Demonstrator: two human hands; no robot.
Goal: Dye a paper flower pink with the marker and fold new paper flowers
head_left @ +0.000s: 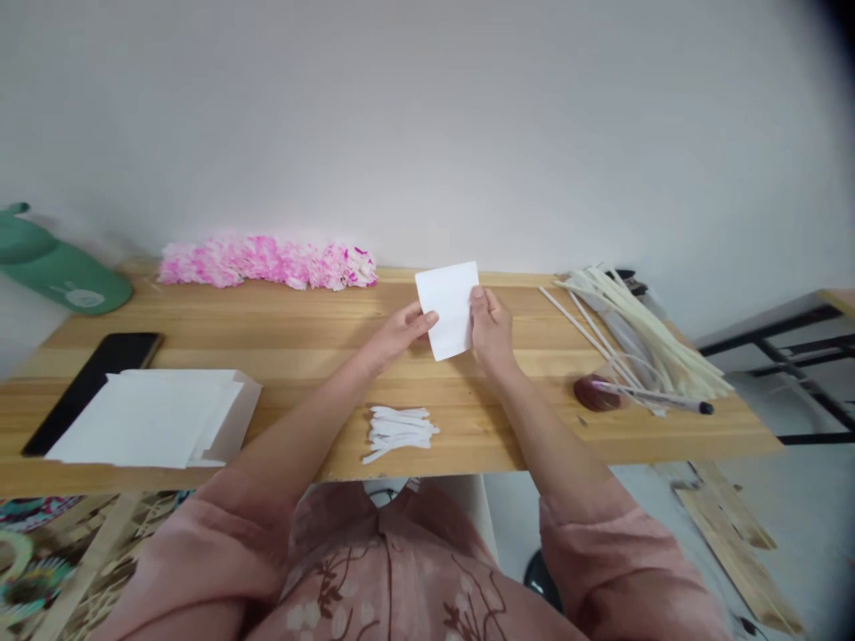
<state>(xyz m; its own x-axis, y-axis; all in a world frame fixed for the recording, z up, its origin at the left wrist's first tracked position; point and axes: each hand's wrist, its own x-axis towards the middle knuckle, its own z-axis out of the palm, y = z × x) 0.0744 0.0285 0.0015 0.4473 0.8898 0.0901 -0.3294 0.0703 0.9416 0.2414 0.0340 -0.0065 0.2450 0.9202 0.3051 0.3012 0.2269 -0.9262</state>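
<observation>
A small white sheet of paper point(449, 307) is held up above the middle of the wooden table, tilted slightly. My left hand point(404, 329) grips its left edge, the thumb on the front and the fingers behind. On the right edge, my right hand point(491, 325) pinches the sheet with the thumb in front. Below my hands, near the table's front edge, lies a small pile of narrow white strips point(401, 429). Over to the left sits a stack of larger white paper point(153, 418).
A pink flower garland point(267, 263) runs along the wall. A green bottle point(63, 267) and a black phone point(93, 383) are on the left. At the right lie pale flat strips point(641, 329), a dark red jar point(598, 392) and a pen point(658, 394).
</observation>
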